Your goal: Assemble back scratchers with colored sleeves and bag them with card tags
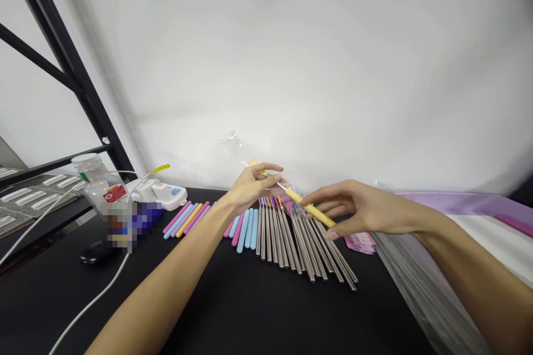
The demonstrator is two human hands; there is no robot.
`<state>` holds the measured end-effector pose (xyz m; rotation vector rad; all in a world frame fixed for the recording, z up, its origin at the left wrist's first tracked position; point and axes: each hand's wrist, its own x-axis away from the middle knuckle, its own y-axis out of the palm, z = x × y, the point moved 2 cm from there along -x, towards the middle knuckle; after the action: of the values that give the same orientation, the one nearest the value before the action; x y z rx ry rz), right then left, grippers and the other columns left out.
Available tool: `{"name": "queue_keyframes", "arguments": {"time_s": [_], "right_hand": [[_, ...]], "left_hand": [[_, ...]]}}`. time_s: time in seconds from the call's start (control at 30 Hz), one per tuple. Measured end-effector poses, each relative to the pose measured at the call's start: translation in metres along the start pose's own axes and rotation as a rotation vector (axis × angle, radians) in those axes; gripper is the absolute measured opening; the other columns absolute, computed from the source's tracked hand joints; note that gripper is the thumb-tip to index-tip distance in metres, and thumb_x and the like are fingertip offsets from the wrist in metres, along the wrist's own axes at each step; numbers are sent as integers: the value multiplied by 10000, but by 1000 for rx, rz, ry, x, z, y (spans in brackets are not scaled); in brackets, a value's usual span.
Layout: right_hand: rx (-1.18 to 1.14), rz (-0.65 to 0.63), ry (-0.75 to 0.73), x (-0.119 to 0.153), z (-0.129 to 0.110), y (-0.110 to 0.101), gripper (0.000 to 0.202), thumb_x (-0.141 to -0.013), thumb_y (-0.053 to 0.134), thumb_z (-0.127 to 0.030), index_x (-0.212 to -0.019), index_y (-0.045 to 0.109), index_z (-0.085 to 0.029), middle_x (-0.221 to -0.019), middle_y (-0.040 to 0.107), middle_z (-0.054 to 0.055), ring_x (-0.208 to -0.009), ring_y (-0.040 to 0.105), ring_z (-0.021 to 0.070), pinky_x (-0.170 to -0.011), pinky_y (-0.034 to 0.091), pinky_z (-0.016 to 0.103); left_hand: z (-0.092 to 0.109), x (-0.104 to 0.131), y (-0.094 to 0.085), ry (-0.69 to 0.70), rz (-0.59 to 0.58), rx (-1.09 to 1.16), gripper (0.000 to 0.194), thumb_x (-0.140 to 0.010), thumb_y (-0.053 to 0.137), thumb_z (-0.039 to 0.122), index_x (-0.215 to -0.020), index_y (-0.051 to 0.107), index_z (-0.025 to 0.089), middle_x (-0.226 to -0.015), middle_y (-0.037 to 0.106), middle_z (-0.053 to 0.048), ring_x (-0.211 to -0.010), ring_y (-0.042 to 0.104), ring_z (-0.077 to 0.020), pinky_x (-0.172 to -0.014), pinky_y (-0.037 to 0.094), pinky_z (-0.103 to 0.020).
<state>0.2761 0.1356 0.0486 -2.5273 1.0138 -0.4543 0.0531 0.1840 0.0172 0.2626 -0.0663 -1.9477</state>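
My left hand (pixel 253 182) pinches a thin metal rod with a yellow piece at its far end and clear plastic film (pixel 234 143) beyond it. A yellow tube (pixel 308 206) sits on the rod's near end, tilted down to the right. My right hand (pixel 350 208) has its thumb and fingers closed around that tube. Below both hands, many metal rods (pixel 287 238) lie fanned on the black table (pixel 233 310). Blue and pink tubes (pixel 248 228) lie left of the rods, and a second group of coloured tubes (pixel 187 219) lies further left.
A clear jar (pixel 100 183), white power strip (pixel 166 195), black mouse (pixel 95 253) and white cable (pixel 94 300) are at the left. Pink cards (pixel 361 242) lie right of the rods. Clear plastic bags (pixel 410 283) and a purple-edged white container (pixel 466 205) stand further right.
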Motion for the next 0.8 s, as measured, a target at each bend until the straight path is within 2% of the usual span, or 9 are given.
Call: {"name": "queue_keyframes", "arguments": {"time_s": [0.07,0.13,0.2,0.27,0.33,0.4,0.5,0.63,0.8], "right_hand": [[0,-36,10,1,-2,2,646,-688,800,-262,-1304,606,-254,-1250,654,81,-1139,622,297,-937,534,404],[23,-17,-4,0,-3,4,614,-702,786,-277,-1291,613,-255,-1197,682,71,-1082,652,284,-902,548,390],[113,89,-46,-2,-5,4,475,-714,780,-327,-1163,664,-227,-1025,728,53,-921,692,244,-821,558,359],[298,270,-121,-5,-6,4,294,-728,768,-405,-922,674,-205,-785,700,16,-717,656,181,-690,527,309],[493,420,-203,-8,-7,3,316,-739,747,-481,-738,595,-204,-630,593,-18,-588,542,135,-579,442,277],[595,468,-260,-12,-5,3,385,-726,746,-529,-690,533,-210,-600,513,-37,-557,452,117,-536,369,264],[643,435,-289,-18,2,3,427,-706,746,-574,-711,515,-216,-612,468,-49,-562,407,115,-524,325,258],[639,434,-257,-19,8,2,457,-695,754,-577,-699,477,-214,-640,473,-45,-578,400,119,-537,323,260],[534,244,-208,-14,12,5,452,-630,812,-566,-844,605,-226,-894,524,2,-708,472,146,-629,407,279]], "left_hand": [[1,0,-2,9,-11,-11,222,-825,721,201,-1023,652,129,-835,731,-98,-876,696,-199,-893,529,-417],[1,0,-3,19,-11,-40,222,-829,716,207,-1027,650,132,-852,727,-105,-884,695,-202,-878,533,-407],[-1,1,-2,27,-26,-84,248,-832,717,238,-1047,642,139,-878,721,-112,-837,697,-196,-829,544,-393],[-3,3,3,19,-75,-136,288,-833,720,288,-1069,637,146,-867,710,-106,-772,694,-186,-784,551,-387],[-4,5,12,0,-140,-178,309,-842,707,333,-1081,638,149,-852,694,-93,-749,690,-180,-766,553,-384],[-5,7,21,-2,-191,-198,291,-849,695,345,-1045,649,136,-849,676,-87,-770,682,-175,-764,556,-372],[-3,9,28,34,-252,-215,259,-829,712,326,-971,657,116,-882,652,-81,-809,658,-164,-777,558,-360],[-2,7,20,55,-273,-269,280,-801,738,333,-989,652,144,-879,608,-39,-796,638,-148,-770,550,-352],[-1,5,5,106,-237,-298,252,-809,730,330,-938,630,139,-900,614,-47,-735,602,-107,-645,480,-248]]}}
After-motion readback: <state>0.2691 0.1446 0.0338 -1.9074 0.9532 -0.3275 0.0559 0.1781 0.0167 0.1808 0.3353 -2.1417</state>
